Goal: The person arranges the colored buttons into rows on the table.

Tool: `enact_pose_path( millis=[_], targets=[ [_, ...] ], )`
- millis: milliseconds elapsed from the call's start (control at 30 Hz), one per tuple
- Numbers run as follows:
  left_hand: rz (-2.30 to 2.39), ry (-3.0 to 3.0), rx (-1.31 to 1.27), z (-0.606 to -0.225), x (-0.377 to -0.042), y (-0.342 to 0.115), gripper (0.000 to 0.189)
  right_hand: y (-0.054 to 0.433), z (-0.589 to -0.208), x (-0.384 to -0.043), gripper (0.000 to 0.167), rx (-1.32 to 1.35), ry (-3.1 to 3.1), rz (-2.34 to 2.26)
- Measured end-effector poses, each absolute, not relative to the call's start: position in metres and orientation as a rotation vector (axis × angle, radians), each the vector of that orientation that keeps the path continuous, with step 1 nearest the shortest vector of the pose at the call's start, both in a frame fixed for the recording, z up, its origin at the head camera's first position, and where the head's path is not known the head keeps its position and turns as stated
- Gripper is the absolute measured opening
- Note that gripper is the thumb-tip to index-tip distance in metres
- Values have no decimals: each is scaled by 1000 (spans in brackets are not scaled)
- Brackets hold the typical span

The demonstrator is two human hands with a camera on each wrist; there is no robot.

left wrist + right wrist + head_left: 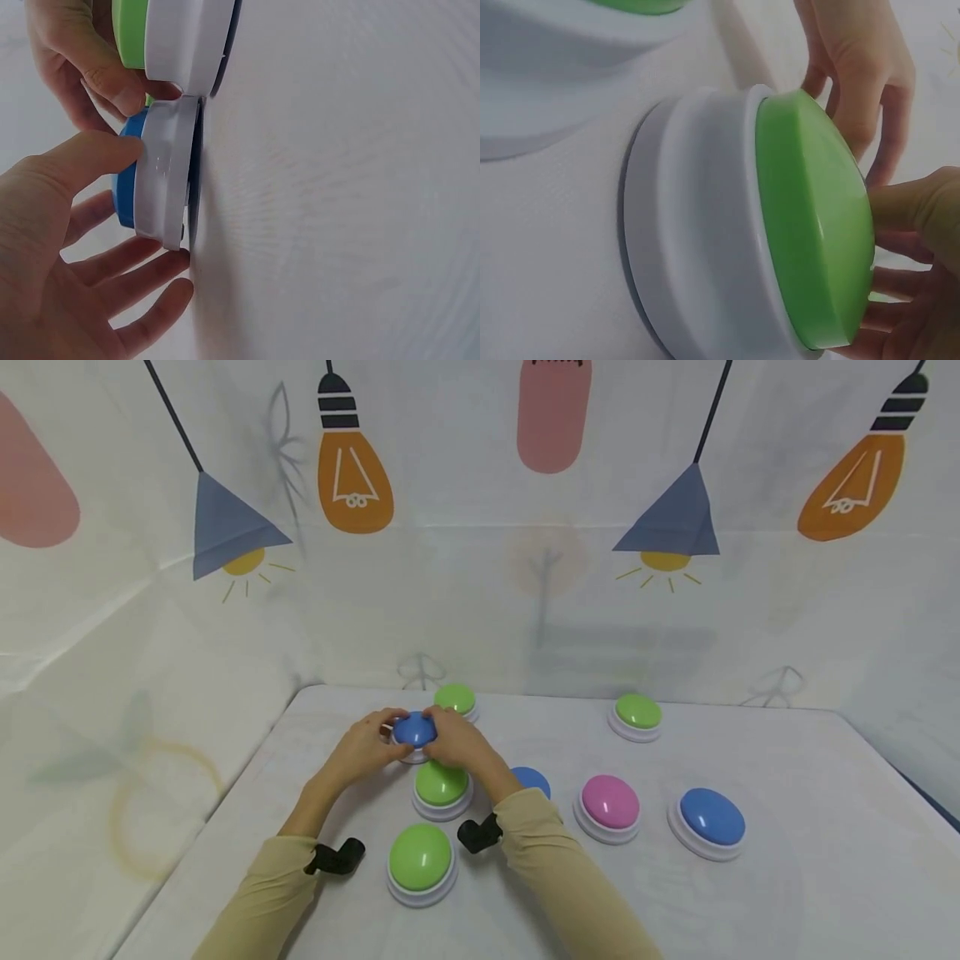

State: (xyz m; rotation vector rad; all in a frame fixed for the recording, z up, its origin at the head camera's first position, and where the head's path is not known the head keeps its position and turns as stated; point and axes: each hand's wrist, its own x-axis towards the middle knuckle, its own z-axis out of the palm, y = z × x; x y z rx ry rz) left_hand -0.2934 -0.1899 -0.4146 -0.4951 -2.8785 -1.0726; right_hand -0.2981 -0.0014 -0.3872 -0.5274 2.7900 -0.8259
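Both hands are at a blue push button (pixel 415 729) with a white round base, at the back left of the white table. My left hand (pixel 362 747) holds its left side, thumb at the near edge and fingers round the far side. From the right, my right hand (pixel 461 745) grips the same button. In the left wrist view, the base of the blue button (pixel 157 176) seems slightly tilted off the table. A green button (pixel 441 783) stands just in front, and another green button (pixel 455 697) sits behind the right hand. The right wrist view has a green button (pixel 817 225) covering the grip.
Nearer me is a large green button (pixel 420 857) between the forearms. A blue button (pixel 531 779) is partly hidden by the right wrist. To the right are a pink button (pixel 611 802), another blue button (pixel 712 817) and a green button (pixel 638 712). A printed curtain (pixel 465 610) hangs behind.
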Motion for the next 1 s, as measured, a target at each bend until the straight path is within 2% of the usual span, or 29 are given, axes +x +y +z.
enact_pose_path(
  millis=[1000],
  targets=[
    [-1067, -2749, -519, -404, -288, -186, 57, 4, -383, -290, 55, -524, 2872, -949]
  ],
)
